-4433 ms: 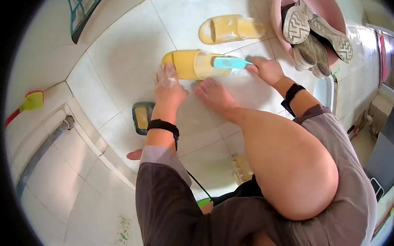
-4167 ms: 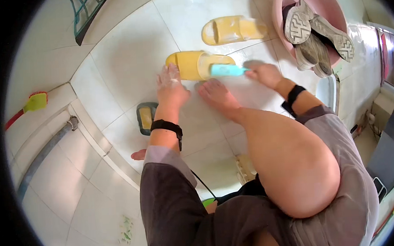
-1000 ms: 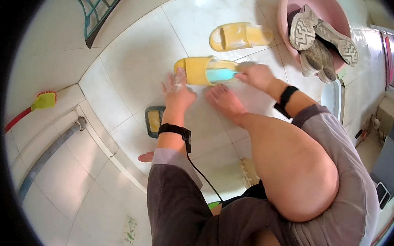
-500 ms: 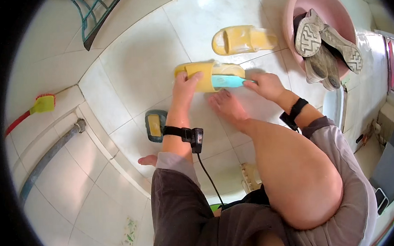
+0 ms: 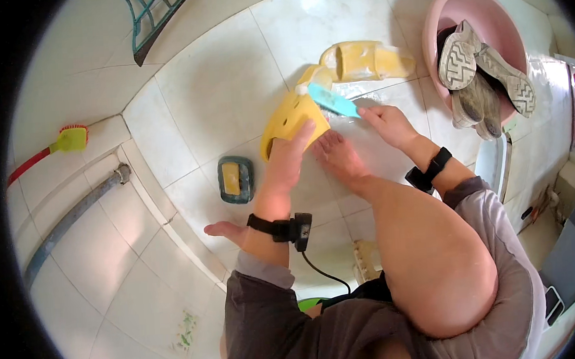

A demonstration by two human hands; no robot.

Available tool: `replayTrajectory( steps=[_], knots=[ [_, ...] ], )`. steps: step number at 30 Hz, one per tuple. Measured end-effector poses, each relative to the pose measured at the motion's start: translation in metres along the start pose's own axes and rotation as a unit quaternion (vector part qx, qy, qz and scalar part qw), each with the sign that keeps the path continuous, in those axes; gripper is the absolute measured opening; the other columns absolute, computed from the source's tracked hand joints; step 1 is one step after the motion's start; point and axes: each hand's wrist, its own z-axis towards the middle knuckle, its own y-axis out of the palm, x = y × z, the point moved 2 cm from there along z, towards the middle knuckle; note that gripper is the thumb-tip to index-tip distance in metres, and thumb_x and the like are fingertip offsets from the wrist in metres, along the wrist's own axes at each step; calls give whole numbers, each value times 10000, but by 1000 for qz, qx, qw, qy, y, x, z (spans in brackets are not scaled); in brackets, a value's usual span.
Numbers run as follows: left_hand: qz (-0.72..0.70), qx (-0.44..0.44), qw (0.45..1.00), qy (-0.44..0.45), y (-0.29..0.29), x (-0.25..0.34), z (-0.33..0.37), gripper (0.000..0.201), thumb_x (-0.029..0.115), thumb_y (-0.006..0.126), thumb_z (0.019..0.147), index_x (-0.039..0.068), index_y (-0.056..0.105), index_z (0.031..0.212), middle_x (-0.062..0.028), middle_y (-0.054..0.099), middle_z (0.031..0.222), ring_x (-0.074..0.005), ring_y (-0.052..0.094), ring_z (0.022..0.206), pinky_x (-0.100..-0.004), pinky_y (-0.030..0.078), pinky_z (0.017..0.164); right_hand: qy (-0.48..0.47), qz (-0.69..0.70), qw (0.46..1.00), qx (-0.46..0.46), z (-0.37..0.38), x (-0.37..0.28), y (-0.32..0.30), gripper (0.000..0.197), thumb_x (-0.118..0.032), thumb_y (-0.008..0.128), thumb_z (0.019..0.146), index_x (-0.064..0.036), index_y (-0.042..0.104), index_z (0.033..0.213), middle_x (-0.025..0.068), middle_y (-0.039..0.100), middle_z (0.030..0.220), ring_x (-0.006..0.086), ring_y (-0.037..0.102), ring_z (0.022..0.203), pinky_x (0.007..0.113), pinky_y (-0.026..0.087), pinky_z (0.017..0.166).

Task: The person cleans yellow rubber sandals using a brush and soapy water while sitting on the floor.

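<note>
Two hands meet over one yellow slipper (image 5: 289, 116): the left hand (image 5: 288, 161) clasps it at a tilt, thumb across it, probably steadying it for the blue brush (image 5: 335, 102) clasped in the right hand (image 5: 390, 128). A bare foot (image 5: 343, 158) crowds the space between. Ahead lies a second slipper (image 5: 359, 60); left of the left hand, a soap dish (image 5: 247, 185); beyond the right, a basin (image 5: 487, 12) of shoes (image 5: 458, 61).
</note>
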Motion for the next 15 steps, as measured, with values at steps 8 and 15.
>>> replayTrajectory(
  steps=[8,15],
  knots=[
    [289,-19,957,28,-18,15,-20,349,245,603,931,-6,612,1173,-76,639,1150,-182,579,1053,-315,440,917,-49,-115,990,66,-10,-25,-22,444,-469,486,955,-95,723,933,209,673,848,389,646,796,455,504,736],
    [256,-63,965,1,-16,-7,-33,372,246,609,929,3,586,1210,-82,628,1160,-188,566,1073,-320,437,929,-84,-246,965,33,19,-19,-20,534,-547,424,942,-121,722,823,162,679,782,351,660,759,457,515,702]
  ],
)
